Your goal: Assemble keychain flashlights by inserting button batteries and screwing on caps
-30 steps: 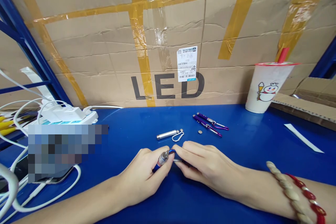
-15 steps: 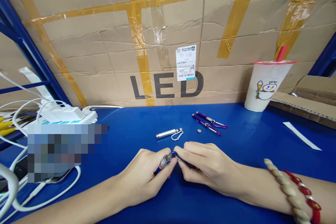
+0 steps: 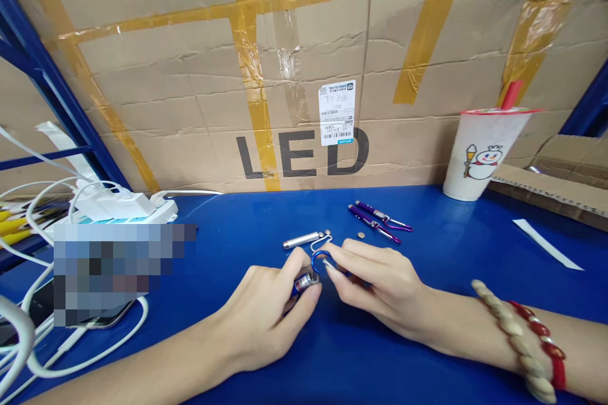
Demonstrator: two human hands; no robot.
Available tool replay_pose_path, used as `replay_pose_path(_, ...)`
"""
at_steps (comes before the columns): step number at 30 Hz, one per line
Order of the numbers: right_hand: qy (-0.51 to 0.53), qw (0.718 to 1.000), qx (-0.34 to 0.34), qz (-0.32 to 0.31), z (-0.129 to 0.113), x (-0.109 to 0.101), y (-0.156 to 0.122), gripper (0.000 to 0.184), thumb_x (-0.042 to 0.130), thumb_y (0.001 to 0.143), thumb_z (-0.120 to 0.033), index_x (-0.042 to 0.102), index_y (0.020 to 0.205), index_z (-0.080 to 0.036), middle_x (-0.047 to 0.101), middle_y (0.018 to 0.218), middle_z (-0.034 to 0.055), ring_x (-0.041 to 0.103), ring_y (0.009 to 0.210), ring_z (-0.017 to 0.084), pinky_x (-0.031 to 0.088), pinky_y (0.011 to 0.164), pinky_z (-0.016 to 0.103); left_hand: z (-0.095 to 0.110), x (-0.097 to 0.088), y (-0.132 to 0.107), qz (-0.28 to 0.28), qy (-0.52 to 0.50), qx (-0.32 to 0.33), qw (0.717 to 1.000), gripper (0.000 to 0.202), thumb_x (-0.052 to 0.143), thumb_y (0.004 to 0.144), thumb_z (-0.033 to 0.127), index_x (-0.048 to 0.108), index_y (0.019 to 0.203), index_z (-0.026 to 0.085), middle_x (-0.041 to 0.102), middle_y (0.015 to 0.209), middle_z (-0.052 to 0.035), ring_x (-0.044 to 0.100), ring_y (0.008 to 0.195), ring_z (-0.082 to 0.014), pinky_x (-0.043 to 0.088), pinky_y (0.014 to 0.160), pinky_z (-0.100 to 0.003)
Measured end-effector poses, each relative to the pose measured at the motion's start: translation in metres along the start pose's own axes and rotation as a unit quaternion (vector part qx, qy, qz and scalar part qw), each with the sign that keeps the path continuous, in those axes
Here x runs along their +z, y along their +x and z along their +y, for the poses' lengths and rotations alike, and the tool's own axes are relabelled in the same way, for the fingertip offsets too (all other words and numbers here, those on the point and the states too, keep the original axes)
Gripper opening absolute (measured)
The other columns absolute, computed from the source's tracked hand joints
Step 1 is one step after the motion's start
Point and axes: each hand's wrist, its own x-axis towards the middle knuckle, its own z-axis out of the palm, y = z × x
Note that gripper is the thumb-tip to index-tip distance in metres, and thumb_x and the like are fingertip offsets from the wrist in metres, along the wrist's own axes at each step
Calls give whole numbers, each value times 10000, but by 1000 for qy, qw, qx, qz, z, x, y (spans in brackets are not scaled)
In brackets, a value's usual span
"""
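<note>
My left hand (image 3: 270, 307) is closed around a small blue keychain flashlight (image 3: 304, 281), its silver, open-looking end showing between thumb and fingers. My right hand (image 3: 387, 278) pinches a blue carabiner clip (image 3: 318, 257) with a silver piece by it; the fingers hide the rest. The clip's curve sits right at the flashlight's end, and I cannot tell whether they are joined. Just beyond my hands lies a silver keychain flashlight (image 3: 300, 240) with a pale clip. Two purple keychain flashlights (image 3: 368, 220) rest farther right, near a button cell (image 3: 361, 235). Another button cell (image 3: 327, 232) lies by the silver one.
A tall drink cup (image 3: 475, 161) with a red straw stands at the back right, near a cardboard tray (image 3: 546, 190). A white strip (image 3: 546, 243) lies before it. Left are a power strip (image 3: 164, 210), white cables and a phone (image 3: 111, 316). A large carton (image 3: 190, 107) forms the back.
My right hand has risen slightly and tilted, and more of the blue clip's curve shows. The flashlight in my left hand has turned flatter, its silver end now pointing right.
</note>
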Motion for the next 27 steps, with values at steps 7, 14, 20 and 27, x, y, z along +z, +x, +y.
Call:
replay_pose_path(7, 2, 999, 3, -34, 0, 0, -1, 208, 402, 927, -225, 590, 967, -147, 545, 687, 15, 517, 601, 91, 423, 542, 179, -4, 1, 0, -14, 21, 29, 999, 205, 258, 952, 308, 437, 923, 214, 430, 548, 66, 428, 431, -109, 285, 477, -217)
replay_pose_path(14, 5, 998, 24, -51, 1, 0, 0, 222, 394, 933, -241, 598, 951, -154, 565, 691, 21, 528, 597, 98, 446, 557, 186, -5, 1, 1, 25, -9, -14, 1000, 237, 258, 951, 326, 461, 929, 206, 475, 548, 67, 436, 423, -97, 298, 457, -203)
replay_pose_path(20, 50, 990, 83, -98, 2, -1, -1, 362, 397, 933, -303, 463, 1272, -198, 632, 969, 60, 610, 844, 137, 501, 751, 228, -8, 1, 3, 53, -46, -7, 998, 186, 336, 938, 324, 497, 949, 230, 631, 789, 29, 591, 653, -118, 426, 614, -195)
replay_pose_path(27, 106, 971, 114, -180, 1, -3, 1, 433, 426, 923, -347, 386, 1338, -230, 649, 858, 15, 594, 673, 101, 484, 641, 199, -5, 0, 4, 20, -108, -4, 994, 149, 420, 913, 309, 480, 1042, 266, 655, 952, 17, 627, 840, -144, 472, 738, -214)
